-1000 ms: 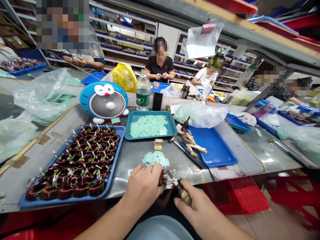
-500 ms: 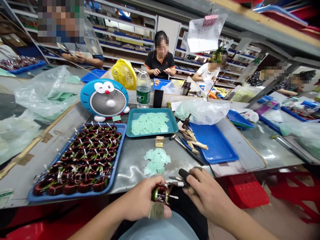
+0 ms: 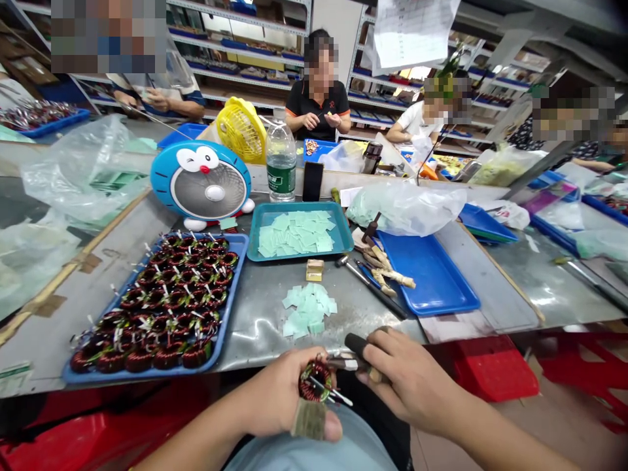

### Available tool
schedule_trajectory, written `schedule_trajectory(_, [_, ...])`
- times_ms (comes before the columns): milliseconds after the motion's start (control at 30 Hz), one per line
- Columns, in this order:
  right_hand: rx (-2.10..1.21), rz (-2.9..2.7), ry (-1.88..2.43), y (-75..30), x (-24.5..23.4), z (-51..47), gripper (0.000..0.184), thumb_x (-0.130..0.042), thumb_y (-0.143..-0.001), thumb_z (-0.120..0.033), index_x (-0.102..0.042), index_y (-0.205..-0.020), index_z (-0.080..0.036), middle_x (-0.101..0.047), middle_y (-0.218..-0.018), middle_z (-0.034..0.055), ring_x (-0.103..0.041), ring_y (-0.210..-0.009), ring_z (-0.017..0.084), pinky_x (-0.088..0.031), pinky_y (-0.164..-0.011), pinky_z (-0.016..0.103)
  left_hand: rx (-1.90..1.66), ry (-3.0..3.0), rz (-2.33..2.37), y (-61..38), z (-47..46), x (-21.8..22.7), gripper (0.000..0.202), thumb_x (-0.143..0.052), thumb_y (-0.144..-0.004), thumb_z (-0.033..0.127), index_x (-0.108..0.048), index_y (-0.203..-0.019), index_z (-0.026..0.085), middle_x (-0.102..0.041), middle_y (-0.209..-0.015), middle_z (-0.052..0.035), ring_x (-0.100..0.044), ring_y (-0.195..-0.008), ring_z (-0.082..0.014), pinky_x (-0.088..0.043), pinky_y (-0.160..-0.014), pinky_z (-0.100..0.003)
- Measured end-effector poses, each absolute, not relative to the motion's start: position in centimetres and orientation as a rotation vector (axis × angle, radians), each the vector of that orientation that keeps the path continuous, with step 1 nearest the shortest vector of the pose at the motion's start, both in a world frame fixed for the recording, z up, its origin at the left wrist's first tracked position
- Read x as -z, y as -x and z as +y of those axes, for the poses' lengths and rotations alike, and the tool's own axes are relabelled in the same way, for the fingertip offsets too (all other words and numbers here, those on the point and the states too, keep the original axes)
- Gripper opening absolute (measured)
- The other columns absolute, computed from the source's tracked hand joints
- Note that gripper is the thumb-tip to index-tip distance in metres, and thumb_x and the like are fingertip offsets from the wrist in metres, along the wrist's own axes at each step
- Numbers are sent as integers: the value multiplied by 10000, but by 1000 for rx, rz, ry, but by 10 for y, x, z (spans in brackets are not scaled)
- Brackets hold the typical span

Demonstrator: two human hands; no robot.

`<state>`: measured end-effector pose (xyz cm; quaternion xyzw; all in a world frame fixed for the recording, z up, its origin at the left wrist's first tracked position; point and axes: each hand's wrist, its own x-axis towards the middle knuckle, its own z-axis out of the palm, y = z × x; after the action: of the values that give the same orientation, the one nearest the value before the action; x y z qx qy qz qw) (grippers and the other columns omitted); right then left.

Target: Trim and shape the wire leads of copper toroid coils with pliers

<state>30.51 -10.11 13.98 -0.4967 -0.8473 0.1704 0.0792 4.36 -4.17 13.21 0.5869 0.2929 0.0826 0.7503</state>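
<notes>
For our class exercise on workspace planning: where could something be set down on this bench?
Bare steel shows between the coil tray and the loose green slips, and between those slips and the long tool. The blue tray right of it looks mostly bare. Crowded: the coil tray.

A toroidal coil (image 3: 312,386), wound in glossy red-brown wire with yellow-green showing inside, sits in the left hand (image 3: 282,392) beyond the table's (image 3: 260,304) near edge, hole facing up, white-tipped leads slanting rightward. A dark-handled metal hand tool (image 3: 343,364), in the right hand (image 3: 405,373), points leftward at its upper rim; contact is unclear.
</notes>
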Motion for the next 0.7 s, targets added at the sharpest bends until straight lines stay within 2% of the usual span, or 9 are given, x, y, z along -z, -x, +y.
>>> schedule_trajectory(133, [-513,-2511,1487,-305,-138,-102,78,-562,-993,-216,-485,-997,-230,-537,-999,48,-468,-876,234,-340,-737,362,-183,-1336,700,-50,-42,-139,447,-863,-680,387,-573,-937,162,-487,-797,49,-368,-718,-105,-326,-611,-231])
schedule_trajectory(300, [-507,-2464,1387,-305,-140,-109,125,-519,-926,-111,-465,-953,-221,-522,-889,34,-432,-789,212,-324,-695,345,-173,-1463,760,-49,-42,-144,360,-810,-708,393,-549,-839,181,-437,-722,64,-338,-679,-103,-291,-567,-240])
schedule_trajectory(467, [-919,-2416,1381,-306,-152,-115,224,-560,-792,-48,-465,-898,-220,-530,-854,6,-487,-808,186,-358,-705,316,-72,-1398,737,-46,-46,-146,348,-812,-649,308,-535,-825,193,-464,-699,77,-345,-653,-95,-294,-552,-233])
schedule_trajectory(700, [-863,-2380,1450,-303,-157,-105,99,-541,-961,-132,-519,-1006,-218,-542,-1017,44,-483,-922,212,-393,-804,355,-104,-1361,692,-45,-43,-146,349,-805,-669,361,-554,-827,175,-469,-723,53,-361,-664,-100,-310,-568,-235])
